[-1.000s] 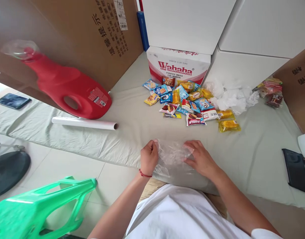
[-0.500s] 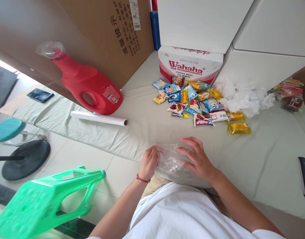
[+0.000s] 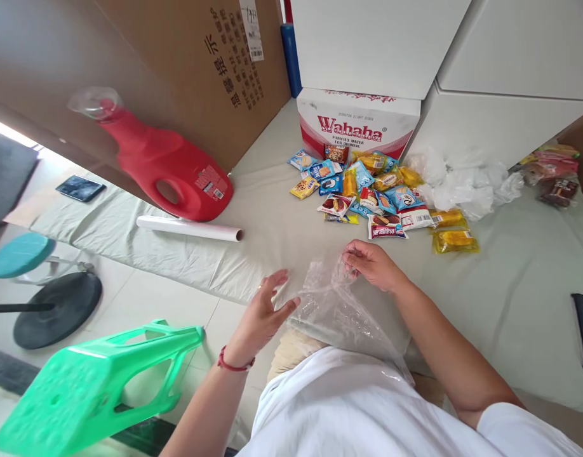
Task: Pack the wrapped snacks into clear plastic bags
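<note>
Right hand (image 3: pixel 373 263) pinches the clear plastic bag's (image 3: pixel 336 311) top edge, left hand (image 3: pixel 265 311) spread open beside it; flimsy, light, likely slippery film, best gripped at the rim.

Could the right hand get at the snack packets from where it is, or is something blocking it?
Probably yes: the right hand pinches the clear plastic bag, and only bare sheet lies between it and the snack packets.

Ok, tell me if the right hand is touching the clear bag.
Touching. The head view shows the right hand pinching the top edge of the clear bag between its fingertips, lifting it.
</note>
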{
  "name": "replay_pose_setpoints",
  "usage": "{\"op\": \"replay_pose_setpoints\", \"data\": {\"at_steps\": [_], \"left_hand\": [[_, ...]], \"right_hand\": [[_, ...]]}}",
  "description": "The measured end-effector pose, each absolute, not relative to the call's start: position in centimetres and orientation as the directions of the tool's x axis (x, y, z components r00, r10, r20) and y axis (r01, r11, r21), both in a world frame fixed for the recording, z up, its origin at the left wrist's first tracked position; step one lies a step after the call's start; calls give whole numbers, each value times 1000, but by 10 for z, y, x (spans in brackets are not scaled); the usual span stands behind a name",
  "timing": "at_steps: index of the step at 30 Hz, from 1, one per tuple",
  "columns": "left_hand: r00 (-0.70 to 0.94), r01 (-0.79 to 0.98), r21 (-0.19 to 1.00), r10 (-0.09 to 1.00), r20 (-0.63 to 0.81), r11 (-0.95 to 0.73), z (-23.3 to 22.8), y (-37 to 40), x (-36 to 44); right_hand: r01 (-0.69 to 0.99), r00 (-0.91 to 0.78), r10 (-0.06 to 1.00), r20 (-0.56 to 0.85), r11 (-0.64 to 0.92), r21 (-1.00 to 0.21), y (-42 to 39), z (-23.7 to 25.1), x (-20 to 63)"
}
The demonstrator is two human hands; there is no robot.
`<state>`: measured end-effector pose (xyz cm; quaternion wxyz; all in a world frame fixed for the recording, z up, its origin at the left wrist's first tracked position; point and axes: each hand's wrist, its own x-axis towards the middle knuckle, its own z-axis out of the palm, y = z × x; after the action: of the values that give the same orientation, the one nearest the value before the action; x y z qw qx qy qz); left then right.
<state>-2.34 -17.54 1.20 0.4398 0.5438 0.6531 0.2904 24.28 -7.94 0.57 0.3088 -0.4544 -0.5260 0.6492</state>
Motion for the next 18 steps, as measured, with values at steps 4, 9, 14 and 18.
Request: {"op": "replay_pose_setpoints", "data": {"at_steps": [4,9,14,18], "left_hand": [[120,436,885,964,-237,163,12,-155,-5],[43,281,928,962,-269,247,-8,-139,29],[-66,275,925,965,-255,263,-10,-139,48],[-48,344,922,984,-172,178,-6,-135,56]], "right_hand": [[121,-423,871,-249,-218,-969,-78,-3,238],[420,-193,981,22,103,-902,-93,18,258],[626,-411,887,209,442,-642,-136,43,257],[692,-326,927,188,369,-620,-140,25,237]]}}
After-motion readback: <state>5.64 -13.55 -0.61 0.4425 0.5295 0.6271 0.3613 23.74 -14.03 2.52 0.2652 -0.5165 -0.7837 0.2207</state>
